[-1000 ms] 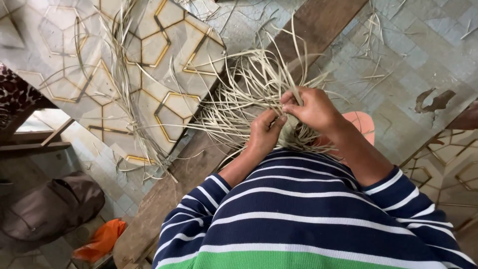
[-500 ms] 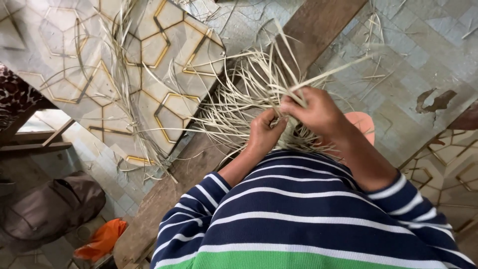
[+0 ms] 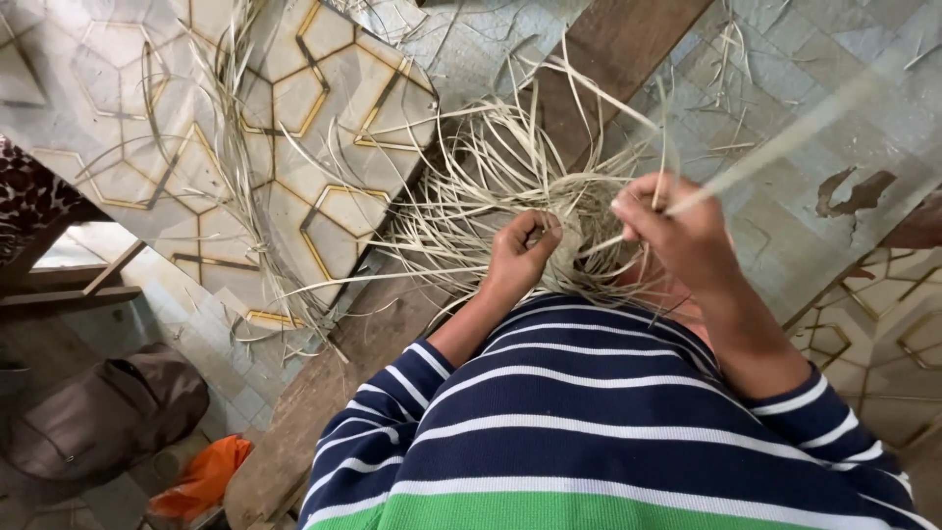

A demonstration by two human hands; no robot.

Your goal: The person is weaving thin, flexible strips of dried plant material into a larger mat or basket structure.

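1. Since the earlier picture the right hand (image 3: 677, 231) has lifted and pulled one strip (image 3: 785, 142) up and out to the right; before, it was lower, pressed against the weave.
2. Its fingers are pinched shut on this strip, which runs blurred toward the upper right corner.
3. Left hand (image 3: 522, 253) stays low, where it was, closed in a fist on the weave (image 3: 510, 186), thumb on top.
4. Both hands are near each other but not touching; a small gap with some strips is between them.
5. This weave is a bundle of pale flat strips, held in front of the chest, with loose ends fanning out to the left and upward.
6. Both arms wear a navy sweater (image 3: 589, 422) with white stripes and a green band at the bottom.
7. Under the weave a brown plank (image 3: 324, 393) runs diagonally from lower left to upper right.
8. Left of the plank lies a panel (image 3: 324, 98) with gold hexagon lines, and more loose strips are scattered on it.
9. Right of the plank is grey tiled floor (image 3: 834, 88) with small strip pieces.
10. In the lower left corner lie a brown bag (image 3: 98, 412) and, beside it, an orange bag (image 3: 201, 476).
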